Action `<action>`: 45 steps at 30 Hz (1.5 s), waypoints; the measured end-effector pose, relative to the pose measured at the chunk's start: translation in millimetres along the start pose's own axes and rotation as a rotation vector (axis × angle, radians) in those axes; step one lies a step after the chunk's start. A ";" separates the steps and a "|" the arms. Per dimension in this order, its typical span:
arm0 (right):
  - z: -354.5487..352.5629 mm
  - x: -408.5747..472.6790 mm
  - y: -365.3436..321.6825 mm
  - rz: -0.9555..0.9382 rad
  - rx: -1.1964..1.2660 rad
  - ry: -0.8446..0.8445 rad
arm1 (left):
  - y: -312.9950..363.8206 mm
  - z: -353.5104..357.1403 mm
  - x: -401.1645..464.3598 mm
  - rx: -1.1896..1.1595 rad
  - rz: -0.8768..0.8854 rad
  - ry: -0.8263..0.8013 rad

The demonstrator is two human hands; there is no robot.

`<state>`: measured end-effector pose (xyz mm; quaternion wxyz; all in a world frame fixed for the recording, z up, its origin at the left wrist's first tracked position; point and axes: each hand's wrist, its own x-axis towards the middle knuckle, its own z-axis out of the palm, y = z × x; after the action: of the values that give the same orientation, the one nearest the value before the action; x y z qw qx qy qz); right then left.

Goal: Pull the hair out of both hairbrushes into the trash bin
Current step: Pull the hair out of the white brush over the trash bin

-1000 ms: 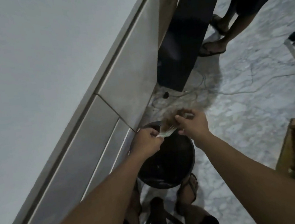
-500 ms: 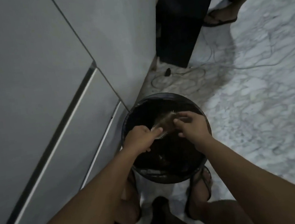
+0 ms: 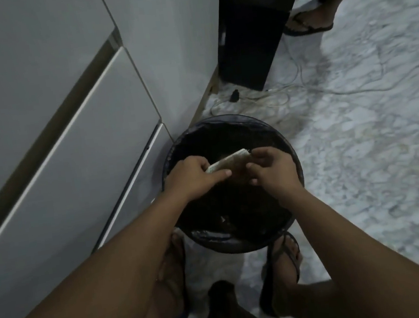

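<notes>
A round black trash bin [image 3: 274, 135] lined with a dark bag stands on the floor below me. Over its opening my left hand [image 3: 192, 178] grips one end of a pale hairbrush [image 3: 230, 162], which lies slanted up to the right. My right hand [image 3: 273, 169] is at the brush's other end, its fingers curled and pinching at a tuft of brownish hair [image 3: 241, 170] on the bristles. Only one hairbrush is in view. The bin's inside is too dark to make out.
White cabinet drawers [image 3: 70, 149] rise on the left, touching the bin. A black upright object [image 3: 250, 48] stands behind, with loose cables [image 3: 287, 96] on the marble floor. Another person's sandalled feet [image 3: 310, 21] are top right. My own feet flank a dark stool leg [image 3: 223, 313].
The view has tilted down, so the bin sits fully under my hands. My left hand keeps hold of the brush; my right hand's fingers have shifted along the bristles.
</notes>
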<state>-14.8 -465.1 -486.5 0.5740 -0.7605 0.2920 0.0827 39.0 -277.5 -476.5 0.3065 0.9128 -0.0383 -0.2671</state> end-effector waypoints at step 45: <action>-14.7 31.3 -63.3 -0.238 -0.202 -0.079 | 31.7 -34.7 23.3 -0.058 -0.118 -0.076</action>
<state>41.7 -478.8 -443.9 0.5115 -0.8397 0.1670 0.0728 79.6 -289.9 -445.6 0.3148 0.8934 0.0118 -0.3202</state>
